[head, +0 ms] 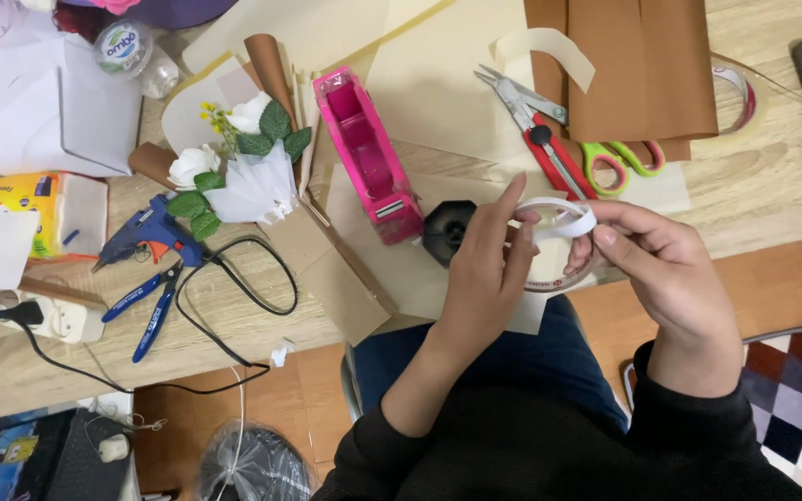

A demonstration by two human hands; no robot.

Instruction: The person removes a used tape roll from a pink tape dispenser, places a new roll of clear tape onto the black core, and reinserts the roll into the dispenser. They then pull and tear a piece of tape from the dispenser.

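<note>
Both my hands meet over the table's front edge around a white roll of tape [563, 221]. My right hand [666, 264] grips the roll from the right. My left hand [486, 269] pinches its left side with fingertips, index finger raised. A clear tape ring [559, 281] shows just under the roll. Beside my left hand stands a black hexagonal core [446, 232], and left of that a pink tape dispenser [368, 153].
Scissors with green handles [596, 153] and red-handled shears [549, 148] lie on brown paper [642, 65]. A white flower bouquet [239, 167], blue glue gun [146, 232], blue pliers [150, 301], a black cord [234, 297] and power strip [58, 320] fill the left side.
</note>
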